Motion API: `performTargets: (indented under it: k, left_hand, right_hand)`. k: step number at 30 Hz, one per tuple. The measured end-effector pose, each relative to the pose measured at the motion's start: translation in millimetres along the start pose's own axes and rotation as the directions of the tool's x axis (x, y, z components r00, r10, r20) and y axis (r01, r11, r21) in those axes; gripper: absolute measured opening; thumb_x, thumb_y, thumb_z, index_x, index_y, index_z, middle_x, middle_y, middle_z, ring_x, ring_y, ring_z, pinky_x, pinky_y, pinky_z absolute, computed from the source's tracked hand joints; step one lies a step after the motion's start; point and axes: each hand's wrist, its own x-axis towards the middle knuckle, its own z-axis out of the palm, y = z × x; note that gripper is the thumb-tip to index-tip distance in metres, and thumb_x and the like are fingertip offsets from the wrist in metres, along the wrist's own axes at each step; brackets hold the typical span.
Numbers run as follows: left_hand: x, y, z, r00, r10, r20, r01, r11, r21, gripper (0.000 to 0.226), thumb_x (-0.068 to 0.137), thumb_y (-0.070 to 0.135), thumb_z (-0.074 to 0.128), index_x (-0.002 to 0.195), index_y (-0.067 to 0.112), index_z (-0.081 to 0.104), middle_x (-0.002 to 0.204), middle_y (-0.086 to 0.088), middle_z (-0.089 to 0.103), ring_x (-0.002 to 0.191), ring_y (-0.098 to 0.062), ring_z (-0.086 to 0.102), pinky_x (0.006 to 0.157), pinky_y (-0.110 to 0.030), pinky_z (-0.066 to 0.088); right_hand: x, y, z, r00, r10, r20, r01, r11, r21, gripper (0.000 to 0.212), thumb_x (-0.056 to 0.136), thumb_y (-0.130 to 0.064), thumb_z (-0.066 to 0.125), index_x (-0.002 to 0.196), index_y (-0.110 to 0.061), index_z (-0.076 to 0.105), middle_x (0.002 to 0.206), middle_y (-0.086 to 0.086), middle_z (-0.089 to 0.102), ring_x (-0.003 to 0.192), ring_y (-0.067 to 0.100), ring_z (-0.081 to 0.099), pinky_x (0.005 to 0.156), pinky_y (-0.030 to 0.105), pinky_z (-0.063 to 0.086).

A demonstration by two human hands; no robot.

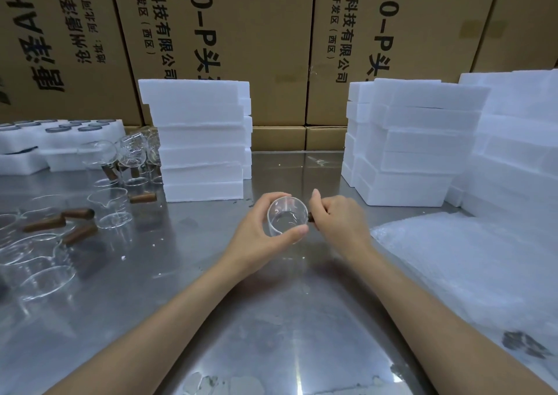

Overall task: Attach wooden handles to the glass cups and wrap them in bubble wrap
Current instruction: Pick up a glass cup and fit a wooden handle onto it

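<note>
Glass, thin and slippery: the clear round cup (286, 218) sits cradled in the left hand (262, 234), while the right hand (338, 218) pinches the dark wooden handle (310, 217) at its side.

Glass cup (285, 217) held above the metal table (211, 304) at centre, left hand (259, 234) on its left, right hand (338, 218) on its right, loose cups (110, 207) and wooden handles (45, 223) far left, foam stack (199, 138) behind, bubble wrap (468, 267) right, cartons (241, 32) at the back
</note>
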Motion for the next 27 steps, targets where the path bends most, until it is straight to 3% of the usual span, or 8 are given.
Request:
performTargets:
  k: [5,9,12,15,17,19,23,27]
  left_hand:
    - [-0.2,3.2,4.9,0.990,-0.034,-0.139,0.032,0.999,-0.014,0.039,0.069,0.025,0.084,0.096,0.019,0.056,0.093,0.010,0.064,0.084,0.009,0.058,0.073,-0.004,0.042]
    - [2.8,4.5,5.5,0.953,-0.156,-0.261,0.146,0.988,-0.058,0.032,0.070,0.036,0.083,0.079,0.022,0.056,0.079,0.008,0.064,0.075,-0.003,0.060,0.067,-0.016,0.048]
    - [5.1,3.2,1.1,0.921,-0.247,-0.302,0.202,0.964,-0.174,0.028,0.078,0.039,0.075,0.069,0.020,0.057,0.071,0.005,0.064,0.070,-0.008,0.056,0.065,-0.015,0.045]
    - [6.6,3.2,-1.1,0.909,-0.320,-0.266,0.252,0.932,-0.261,0.029,0.088,0.038,0.065,0.067,0.018,0.060,0.086,-0.009,0.070,0.074,-0.011,0.056,0.074,-0.024,0.044]
    - [8.2,5.0,-1.8,0.907,-0.345,-0.241,0.274,0.919,-0.284,0.030,0.093,0.035,0.059,0.069,0.018,0.064,0.083,-0.004,0.070,0.074,-0.010,0.055,0.076,-0.027,0.043]
    - [9.5,7.7,-2.0,0.920,-0.346,-0.183,0.274,0.904,-0.329,0.029,0.097,0.029,0.054,0.076,0.018,0.071,0.082,0.003,0.071,0.079,-0.010,0.059,0.077,-0.024,0.045]
    - [9.7,10.8,-5.2,0.958,-0.287,0.000,0.252,0.844,-0.474,0.026,0.099,0.017,0.047,0.094,0.015,0.073,0.098,-0.002,0.073,0.094,-0.012,0.065,0.074,-0.013,0.050]
    - [11.9,6.1,-13.8,0.963,-0.194,0.189,0.266,0.808,-0.526,0.027,0.087,0.017,0.056,0.112,0.014,0.066,0.111,0.001,0.071,0.107,-0.008,0.064,0.087,-0.014,0.048]
  right_hand:
    - [-0.9,-7.9,4.8,0.999,-0.019,0.026,0.020,0.999,-0.034,0.063,0.101,-0.031,0.032,0.039,-0.018,0.030,0.046,0.002,0.037,0.061,0.031,0.043,0.057,0.034,0.029]
    - [-4.5,-11.7,9.5,0.997,-0.064,0.043,0.067,0.996,-0.061,0.062,0.101,-0.035,0.026,0.042,-0.017,0.035,0.051,0.003,0.047,0.065,0.032,0.049,0.058,0.033,0.029]
    - [-5.9,-16.0,11.0,0.996,-0.074,0.043,0.078,0.992,-0.100,0.064,0.101,-0.037,0.023,0.049,-0.009,0.050,0.059,0.007,0.060,0.067,0.033,0.055,0.060,0.036,0.039]
    - [-4.7,-16.6,10.1,0.998,-0.051,0.027,0.053,0.995,-0.085,0.064,0.101,-0.034,0.024,0.052,-0.004,0.052,0.058,0.011,0.059,0.066,0.034,0.054,0.063,0.039,0.044]
    - [-4.4,-14.8,6.8,1.000,-0.023,0.006,0.023,0.999,-0.046,0.063,0.101,-0.032,0.025,0.049,-0.004,0.047,0.055,0.012,0.055,0.065,0.035,0.053,0.063,0.040,0.044]
    - [-3.4,-11.4,3.4,1.000,0.020,-0.006,-0.020,1.000,-0.003,0.064,0.101,-0.031,0.025,0.054,0.003,0.051,0.058,0.017,0.058,0.066,0.036,0.054,0.066,0.041,0.045]
    - [-1.1,-3.6,-1.6,0.994,0.113,-0.005,-0.112,0.988,0.104,0.063,0.101,-0.030,0.026,0.063,0.012,0.054,0.066,0.026,0.061,0.069,0.037,0.056,0.070,0.042,0.047]
    - [-0.1,-0.6,-4.2,0.986,0.167,0.004,-0.165,0.970,0.179,0.062,0.101,-0.028,0.028,0.063,0.014,0.053,0.067,0.028,0.061,0.071,0.038,0.057,0.070,0.040,0.046]
